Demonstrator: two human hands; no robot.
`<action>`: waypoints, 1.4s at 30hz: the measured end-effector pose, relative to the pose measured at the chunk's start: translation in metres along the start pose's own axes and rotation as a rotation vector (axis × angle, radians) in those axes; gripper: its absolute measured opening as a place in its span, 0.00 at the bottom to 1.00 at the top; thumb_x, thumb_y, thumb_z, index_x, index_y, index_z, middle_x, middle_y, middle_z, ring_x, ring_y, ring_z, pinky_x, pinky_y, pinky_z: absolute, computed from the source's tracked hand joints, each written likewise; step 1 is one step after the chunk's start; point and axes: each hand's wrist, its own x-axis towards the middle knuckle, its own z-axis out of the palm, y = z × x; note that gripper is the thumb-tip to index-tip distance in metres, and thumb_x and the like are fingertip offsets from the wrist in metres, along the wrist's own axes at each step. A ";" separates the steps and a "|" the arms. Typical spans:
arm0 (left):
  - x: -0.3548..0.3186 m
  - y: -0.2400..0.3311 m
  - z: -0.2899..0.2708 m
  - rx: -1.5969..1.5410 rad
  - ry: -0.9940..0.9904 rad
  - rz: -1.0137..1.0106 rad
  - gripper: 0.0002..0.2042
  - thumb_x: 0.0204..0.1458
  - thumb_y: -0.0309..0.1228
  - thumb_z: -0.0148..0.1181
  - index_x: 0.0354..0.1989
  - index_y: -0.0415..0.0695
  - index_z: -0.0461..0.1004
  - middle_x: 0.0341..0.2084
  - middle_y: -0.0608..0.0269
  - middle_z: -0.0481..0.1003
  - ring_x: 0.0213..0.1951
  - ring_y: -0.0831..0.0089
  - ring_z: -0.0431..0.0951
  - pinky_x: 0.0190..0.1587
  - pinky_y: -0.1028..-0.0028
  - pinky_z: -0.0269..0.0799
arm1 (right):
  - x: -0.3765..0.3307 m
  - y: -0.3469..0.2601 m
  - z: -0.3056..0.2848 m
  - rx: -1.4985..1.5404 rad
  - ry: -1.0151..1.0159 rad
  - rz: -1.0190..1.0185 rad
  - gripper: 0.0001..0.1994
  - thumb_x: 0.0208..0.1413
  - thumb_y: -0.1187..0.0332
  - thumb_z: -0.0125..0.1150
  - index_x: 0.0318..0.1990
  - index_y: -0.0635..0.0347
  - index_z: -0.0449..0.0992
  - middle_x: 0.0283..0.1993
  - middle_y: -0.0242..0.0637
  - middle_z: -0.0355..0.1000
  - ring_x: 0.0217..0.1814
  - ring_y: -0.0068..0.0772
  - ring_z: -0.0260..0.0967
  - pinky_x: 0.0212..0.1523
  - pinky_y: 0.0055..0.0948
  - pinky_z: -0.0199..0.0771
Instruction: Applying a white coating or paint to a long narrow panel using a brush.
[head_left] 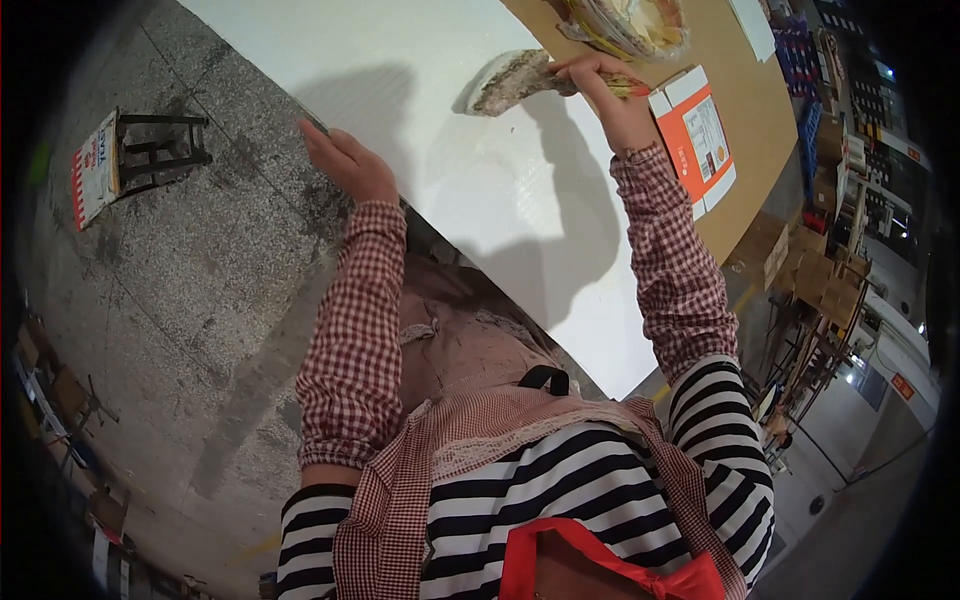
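Note:
My right hand (603, 95) is closed round the handle of a wide, flat brush (515, 83). Its pale, matted bristles point left and rest on or just above a large white sheet (480, 190). The far end of the handle, reddish, sticks out to the right of my fingers. At the sheet's left edge is my left hand (350, 165), fingers stretched out and nothing visible in them. Whether its fingertips touch the edge I cannot tell.
A plastic-lined container (640, 25) stands at the top, on brown board (740, 105). Beside my right wrist lies an orange and white printed carton (695, 140). A dark-legged stool (150, 155) is on the speckled floor to the left. Cardboard boxes (825, 275) are stacked at the right.

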 end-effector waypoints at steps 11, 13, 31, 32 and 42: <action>-0.057 -0.014 -0.001 0.005 -0.047 0.143 0.24 0.64 0.34 0.28 0.66 0.34 0.41 0.64 0.40 0.49 0.65 0.51 0.52 0.65 0.61 0.52 | -0.157 -0.009 -0.079 -0.228 0.045 0.363 0.09 0.57 0.71 0.54 0.30 0.68 0.75 0.34 0.40 0.76 0.35 0.24 0.70 0.39 0.23 0.71; -0.055 -0.017 -0.001 0.015 -0.049 0.137 0.24 0.64 0.34 0.28 0.66 0.34 0.41 0.64 0.40 0.49 0.65 0.51 0.52 0.65 0.62 0.52 | -0.143 -0.014 -0.073 -0.172 0.067 0.208 0.09 0.57 0.71 0.53 0.30 0.69 0.75 0.35 0.41 0.75 0.35 0.25 0.71 0.39 0.24 0.72; -0.058 -0.011 -0.004 0.128 -0.044 0.105 0.25 0.64 0.37 0.25 0.67 0.38 0.39 0.64 0.42 0.48 0.65 0.51 0.51 0.65 0.64 0.54 | -0.191 -0.003 -0.100 -0.213 0.057 0.233 0.09 0.56 0.72 0.54 0.28 0.68 0.75 0.32 0.41 0.76 0.37 0.27 0.73 0.38 0.24 0.72; -0.058 -0.012 -0.005 0.151 -0.037 0.122 0.25 0.64 0.37 0.25 0.67 0.39 0.39 0.64 0.41 0.48 0.65 0.51 0.52 0.65 0.63 0.54 | -0.183 -0.009 -0.093 -0.209 0.056 0.235 0.09 0.56 0.72 0.54 0.28 0.68 0.75 0.32 0.41 0.76 0.37 0.27 0.73 0.38 0.24 0.72; -0.060 -0.006 0.001 0.136 -0.041 0.128 0.25 0.64 0.36 0.25 0.67 0.38 0.39 0.64 0.41 0.48 0.64 0.50 0.52 0.64 0.63 0.55 | -0.202 0.019 -0.106 -0.116 0.189 0.293 0.08 0.55 0.72 0.55 0.27 0.68 0.75 0.31 0.41 0.76 0.31 0.24 0.71 0.34 0.23 0.72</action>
